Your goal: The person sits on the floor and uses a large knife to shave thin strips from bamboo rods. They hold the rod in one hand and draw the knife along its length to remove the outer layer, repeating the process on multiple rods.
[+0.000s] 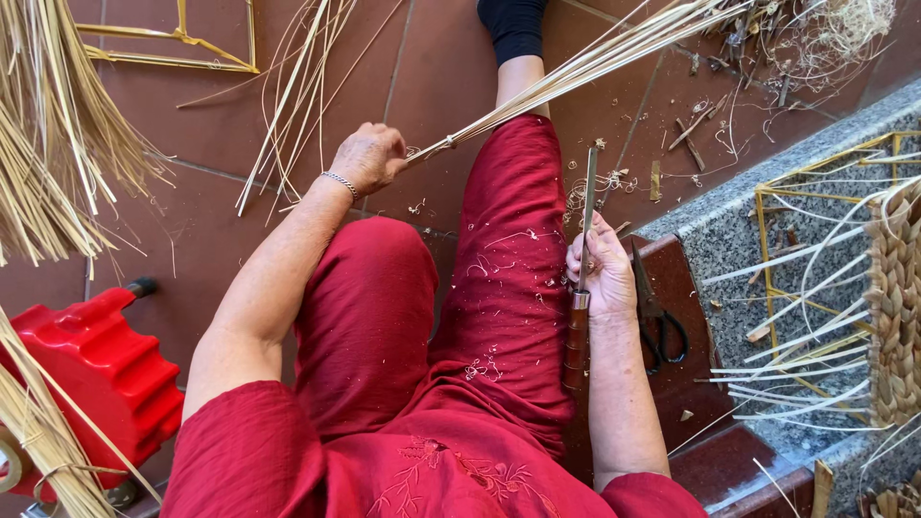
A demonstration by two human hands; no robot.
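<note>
While I watch from the head camera, the nearest thing is the red-clothed lap, and I place everything from the knife [581, 278]. My right hand [602, 273] is wrapped round it where the wooden handle meets the blade, fingers pressed together in a firm fist, blade pointing away from the body and handle trailing back along the thigh. Just to the right of the knife a pair of black scissors [659, 321] lies on the dark red step [715, 460], untouched. Farther right of the knife a braided mat [894, 307] with loose pale strips sits on a yellow wire frame [782, 278] over the grey stone ledge. Well left of the knife stands a red plastic stool [101, 369].

Up and left of the knife, my left hand [366, 158] is closed on the bound end of a straw bundle [585, 67], pinching it tight; the stalks fan away over the far knee, passing above the blade tip without touching it. Beyond lie shavings and offcuts on the tiled floor [192, 221], with more straw at the left edge.

I judge the step in hand to be trimming or scraping the bundle's end: curls on the trouser leg point to that. The next move seems to call for bringing bundle and blade together, edge directed away from the leg and fingers.
</note>
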